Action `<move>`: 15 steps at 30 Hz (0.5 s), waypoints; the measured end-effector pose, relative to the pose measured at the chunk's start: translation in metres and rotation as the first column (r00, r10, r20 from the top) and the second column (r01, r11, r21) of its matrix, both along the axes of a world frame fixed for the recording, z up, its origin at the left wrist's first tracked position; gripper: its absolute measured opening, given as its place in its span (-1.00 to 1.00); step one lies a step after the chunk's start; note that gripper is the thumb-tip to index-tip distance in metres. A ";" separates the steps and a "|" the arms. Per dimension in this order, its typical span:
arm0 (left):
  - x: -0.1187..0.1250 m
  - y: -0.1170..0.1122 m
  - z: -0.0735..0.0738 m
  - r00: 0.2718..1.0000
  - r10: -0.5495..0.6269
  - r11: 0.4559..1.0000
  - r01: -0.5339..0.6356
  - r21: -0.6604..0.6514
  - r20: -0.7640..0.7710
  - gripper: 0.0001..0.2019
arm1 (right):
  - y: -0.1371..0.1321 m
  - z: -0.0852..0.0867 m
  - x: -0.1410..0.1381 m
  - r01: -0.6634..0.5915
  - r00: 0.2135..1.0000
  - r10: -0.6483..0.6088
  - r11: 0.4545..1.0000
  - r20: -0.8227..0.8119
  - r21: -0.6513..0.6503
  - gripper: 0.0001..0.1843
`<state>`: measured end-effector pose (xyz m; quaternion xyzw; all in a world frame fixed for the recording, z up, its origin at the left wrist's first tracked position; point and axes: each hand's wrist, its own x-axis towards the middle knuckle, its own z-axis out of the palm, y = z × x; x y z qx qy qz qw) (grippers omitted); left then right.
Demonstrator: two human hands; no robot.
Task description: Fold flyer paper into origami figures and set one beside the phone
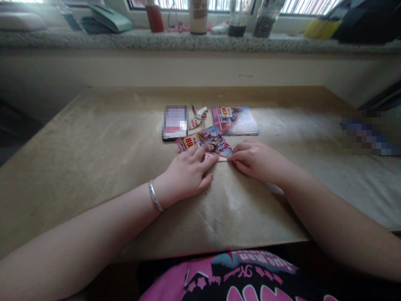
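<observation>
A colourful printed paper sheet (205, 142) lies on the brown paper-covered table (94, 146). My left hand (184, 175), with a silver bracelet on the wrist, presses its fingers down on the sheet's near edge. My right hand (257, 161) pinches the sheet's near right corner with fingers together. Just behind the sheet stands a small folded paper figure (198, 117). A stack of similar printed sheets (234, 120) lies to its right, and a phone (174, 123) lies to its left.
A stone window ledge (188, 42) runs along the back with a red cup (154, 17), jars, a bottle and a teal pouch (109, 17) on it. A blurred object (369, 133) lies at the table's right side. The wall rises behind the table.
</observation>
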<state>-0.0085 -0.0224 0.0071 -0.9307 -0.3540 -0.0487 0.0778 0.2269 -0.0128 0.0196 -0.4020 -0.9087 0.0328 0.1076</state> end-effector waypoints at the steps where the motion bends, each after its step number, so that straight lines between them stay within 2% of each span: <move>1: 0.000 0.000 0.000 1.000 0.000 1.000 0.000 0.000 -0.002 -0.52 | -0.001 0.000 -0.001 -0.003 1.000 0.003 1.000 0.020 0.002 -0.70; 8: 0.000 0.000 0.000 1.000 0.001 1.000 -0.001 0.002 0.006 -0.53 | -0.005 -0.001 -0.006 -0.041 0.997 0.039 0.999 0.068 0.024 -0.69; 15: 0.000 0.000 0.002 0.999 -0.013 1.000 0.013 0.000 -0.041 -0.50 | -0.002 -0.009 -0.010 -0.091 0.995 0.092 0.995 -0.028 0.027 -0.69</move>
